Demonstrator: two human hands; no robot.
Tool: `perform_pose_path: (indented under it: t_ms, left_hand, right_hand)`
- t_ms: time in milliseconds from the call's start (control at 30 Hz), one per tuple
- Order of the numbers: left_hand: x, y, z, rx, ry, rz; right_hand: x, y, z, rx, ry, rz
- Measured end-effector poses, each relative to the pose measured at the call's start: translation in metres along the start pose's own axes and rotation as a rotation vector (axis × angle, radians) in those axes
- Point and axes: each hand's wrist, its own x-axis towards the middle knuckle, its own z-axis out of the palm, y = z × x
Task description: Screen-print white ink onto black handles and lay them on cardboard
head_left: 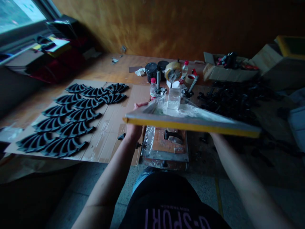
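Note:
A flat frame (190, 125) with a yellow front edge is tilted up over a small wooden base plate (159, 143). My left hand (135, 124) grips the frame's left side, its fingers partly showing beside the edge. My right hand is hidden behind the frame; only the forearm shows at its right part. Whitish material (176, 109) lies on the frame's upper surface around a clear block (173, 98). On the base plate, under the frame, rests a small black part (172, 136).
Rows of black ribbed parts (62, 146) lie on cardboard (102, 136) at the left. A pile of black parts (228, 98) is at the right. Behind the frame stand bottles (153, 89), black jars (151, 71) and tape rolls (173, 71). An open box (221, 74) sits at the back right.

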Motion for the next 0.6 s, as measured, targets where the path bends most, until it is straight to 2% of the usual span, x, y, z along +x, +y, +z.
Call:
perform_pose_path:
  t_ms: [100, 167, 200, 267, 333, 400, 467, 500, 533, 600]
  left_hand:
    - [0.017, 0.007, 0.019, -0.031, 0.047, 0.052]
    - [0.009, -0.003, 0.026, -0.074, 0.118, 0.015]
    - [-0.001, -0.014, 0.029, -0.087, 0.126, -0.051]
    - [-0.033, -0.042, 0.033, -0.073, 0.029, -0.326]
    - [-0.07, -0.073, 0.036, -0.038, -0.157, -0.675]
    - [-0.1, -0.095, 0.034, -0.06, -0.214, -0.823]
    - [-0.111, -0.105, 0.018, -0.063, -0.161, -0.8]
    - [-0.109, -0.106, 0.003, -0.02, -0.115, -0.751]
    - [-0.104, -0.105, -0.018, 0.06, -0.053, -0.691]
    - [-0.088, -0.103, -0.069, 0.298, 0.098, -0.561]
  right_hand:
    - [-0.049, -0.01, 0.037, -0.068, -0.186, -0.12]
    - [-0.076, -0.027, 0.06, -0.175, -0.277, -0.165]
    - [-0.087, -0.037, 0.068, -0.222, -0.305, -0.151]
    - [-0.102, -0.058, 0.077, -0.25, -0.308, -0.069]
    - [-0.114, -0.079, 0.08, -0.181, -0.276, -0.036]
    - [-0.123, -0.095, 0.08, -0.028, -0.283, -0.15]
    - [-0.124, -0.095, 0.075, 0.142, -0.326, -0.313]
    - [-0.121, -0.084, 0.07, 0.187, -0.326, -0.351]
    - [-0.117, -0.067, 0.063, 0.186, -0.302, -0.342]
    - [-0.106, -0.015, 0.045, 0.044, -0.203, -0.207]
